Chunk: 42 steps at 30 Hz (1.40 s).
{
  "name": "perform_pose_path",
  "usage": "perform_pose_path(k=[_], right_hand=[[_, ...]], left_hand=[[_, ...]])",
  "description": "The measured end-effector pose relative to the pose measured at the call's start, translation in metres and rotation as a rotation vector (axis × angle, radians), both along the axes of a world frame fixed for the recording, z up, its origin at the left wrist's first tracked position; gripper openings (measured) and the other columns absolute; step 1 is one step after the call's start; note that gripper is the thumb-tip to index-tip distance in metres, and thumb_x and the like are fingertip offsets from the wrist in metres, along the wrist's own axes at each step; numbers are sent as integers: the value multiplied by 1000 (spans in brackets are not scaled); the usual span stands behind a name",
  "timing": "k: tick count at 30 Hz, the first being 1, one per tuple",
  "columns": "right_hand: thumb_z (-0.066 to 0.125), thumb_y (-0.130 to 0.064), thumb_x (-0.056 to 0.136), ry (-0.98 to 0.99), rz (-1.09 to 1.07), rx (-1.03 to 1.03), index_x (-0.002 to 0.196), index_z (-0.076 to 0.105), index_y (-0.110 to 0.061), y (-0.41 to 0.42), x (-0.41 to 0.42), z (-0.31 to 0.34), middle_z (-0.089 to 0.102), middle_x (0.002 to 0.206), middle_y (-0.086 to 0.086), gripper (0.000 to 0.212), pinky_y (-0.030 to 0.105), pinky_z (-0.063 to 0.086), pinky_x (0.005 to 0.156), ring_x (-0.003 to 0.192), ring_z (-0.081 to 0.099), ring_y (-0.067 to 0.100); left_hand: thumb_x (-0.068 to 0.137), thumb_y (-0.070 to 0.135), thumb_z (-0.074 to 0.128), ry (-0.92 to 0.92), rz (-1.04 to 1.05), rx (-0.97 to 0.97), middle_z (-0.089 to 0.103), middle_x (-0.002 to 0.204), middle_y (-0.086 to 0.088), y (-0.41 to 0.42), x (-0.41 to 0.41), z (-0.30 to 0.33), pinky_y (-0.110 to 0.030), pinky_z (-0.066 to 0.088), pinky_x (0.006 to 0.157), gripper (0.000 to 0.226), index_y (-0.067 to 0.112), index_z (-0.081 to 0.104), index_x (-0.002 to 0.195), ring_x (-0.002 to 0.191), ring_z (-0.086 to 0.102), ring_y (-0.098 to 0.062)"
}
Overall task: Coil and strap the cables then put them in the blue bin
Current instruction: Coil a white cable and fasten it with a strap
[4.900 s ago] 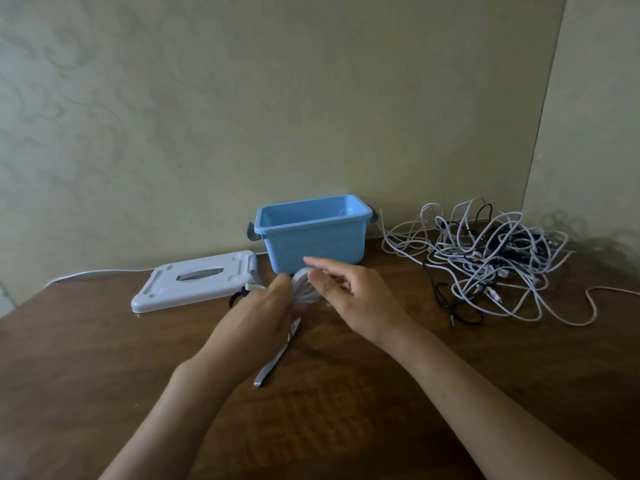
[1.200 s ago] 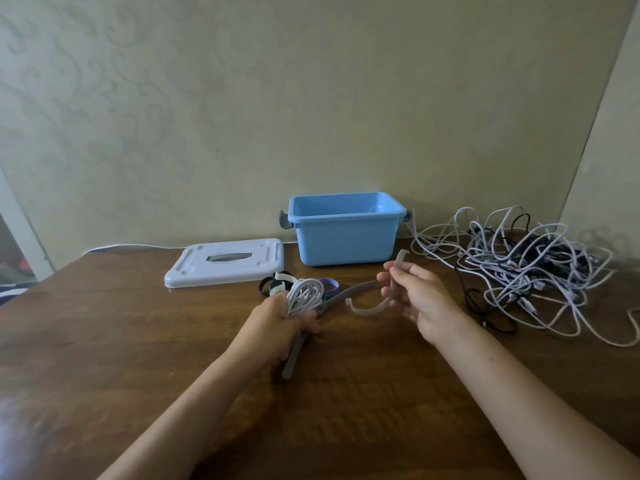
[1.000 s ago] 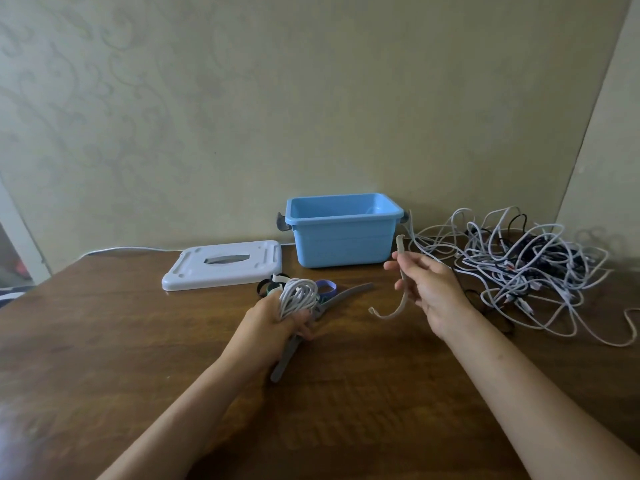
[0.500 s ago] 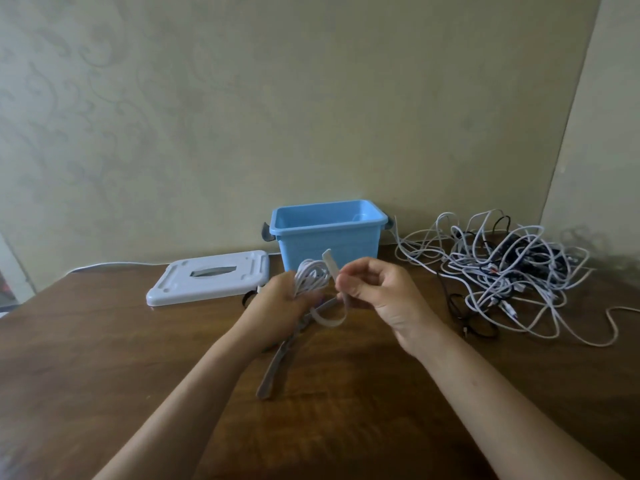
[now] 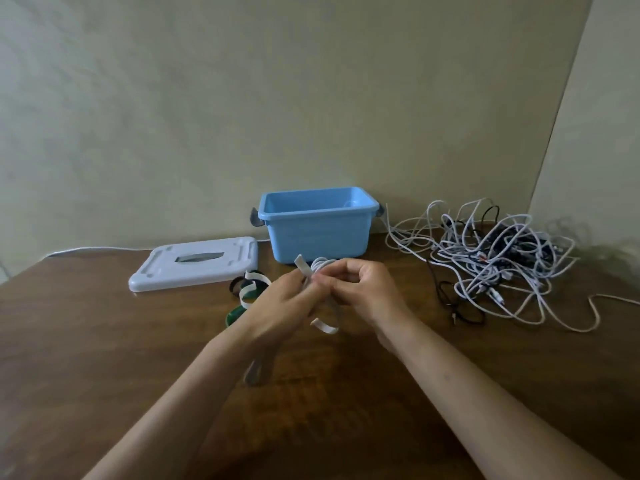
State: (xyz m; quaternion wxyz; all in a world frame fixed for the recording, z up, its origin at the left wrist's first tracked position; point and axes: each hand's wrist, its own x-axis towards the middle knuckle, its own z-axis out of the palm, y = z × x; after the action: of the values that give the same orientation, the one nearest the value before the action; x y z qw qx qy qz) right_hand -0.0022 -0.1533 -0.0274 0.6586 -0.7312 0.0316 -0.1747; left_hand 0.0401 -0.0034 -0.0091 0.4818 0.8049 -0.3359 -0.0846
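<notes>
Both hands meet above the brown wooden table [image 5: 104, 358], just before the open blue plastic bin [image 5: 320, 233]. The left hand [image 5: 277, 306] grips a small white coiled cable [image 5: 320, 264]; the right hand [image 5: 363, 289] pinches a pale grey strap [image 5: 323, 323] against it — the coil mostly hidden. A tangled heap of white and black cables [image 5: 491, 265] crowds the right.

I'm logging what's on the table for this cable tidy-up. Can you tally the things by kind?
Blue bin: 1
White lid: 1
Coiled white cable, held in both hands: 1
Light strap at that coil: 1
Tangled cable heap: 1; single cables can't be counted
Loose straps by the lid: several, overlapping; counted as 1 cluster
Total: 6
</notes>
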Motion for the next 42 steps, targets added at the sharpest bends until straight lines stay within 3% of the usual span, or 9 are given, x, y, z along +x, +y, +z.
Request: perform_pose_path(k=[2,8,17,22,24,29,32,37,42], right_hand=[[83,-24,82,5,9,-23,96,77,-15,1,0,0,79,92,-1,18,24,60,78,90,75,13],[85,-16,79,-17,52,-48,94,74,-15,3,4,-5,78,95,3,19,36,61,88,95,74,19],[81,-33,83,106,40,-332,92,76,-27,-5,2,-2,74,90,-11,12,26,52,79,85,68,5],[76,-44,86,206,78,-372,89,79,-22,-13,0,-3,72,79,-6,22,24,43,66,68,60,4],[76,-37,87,247,132,-318,91,79,-15,-20,-1,-1,75,76,-1,22,29,53,68,67,66,10],[72,-23,89,206,216,-70,107,77,-12,-40,-4,5,78,103,8,21,28,59,84,99,74,22],[72,-29,82,185,236,64,107,77,-11,-44,-5,9,77,109,9,31,32,60,84,102,73,23],[78,-20,83,174,154,25,100,78,-14,-36,-6,11,79,96,2,17,22,56,67,85,75,13],[79,-21,86,129,110,-85,131,61,-30,-32,-4,11,79,95,5,49,35,54,92,95,74,18]], left_hand=[[103,33,38,164,79,-92,64,85,-4,1,0,-1,-22,46,63,40,7,68,101,78,58,-16],[105,25,36,-39,230,-98,63,77,-9,-3,7,-9,-11,38,54,43,0,66,87,72,55,-14],[96,54,29,27,288,-172,70,96,-20,8,17,-5,-54,56,84,61,6,66,100,91,68,-32],[106,40,36,3,196,-177,68,80,-13,5,9,-5,-22,47,63,53,4,71,89,72,59,-14],[105,42,41,-19,139,-152,64,67,-3,5,4,-4,-23,42,62,52,9,72,79,63,54,-7],[100,47,47,34,-18,-115,64,77,-23,10,-1,0,-31,42,65,47,16,77,80,65,54,-21],[100,48,46,27,-76,-50,60,61,-7,7,-4,-1,-25,39,58,46,30,74,68,56,49,-14],[93,60,41,2,-30,20,58,59,1,1,-6,-6,-21,37,54,55,19,68,70,52,47,-8],[102,45,46,-112,-31,66,55,60,1,2,-1,-14,-35,35,58,46,16,64,72,54,45,-8]])
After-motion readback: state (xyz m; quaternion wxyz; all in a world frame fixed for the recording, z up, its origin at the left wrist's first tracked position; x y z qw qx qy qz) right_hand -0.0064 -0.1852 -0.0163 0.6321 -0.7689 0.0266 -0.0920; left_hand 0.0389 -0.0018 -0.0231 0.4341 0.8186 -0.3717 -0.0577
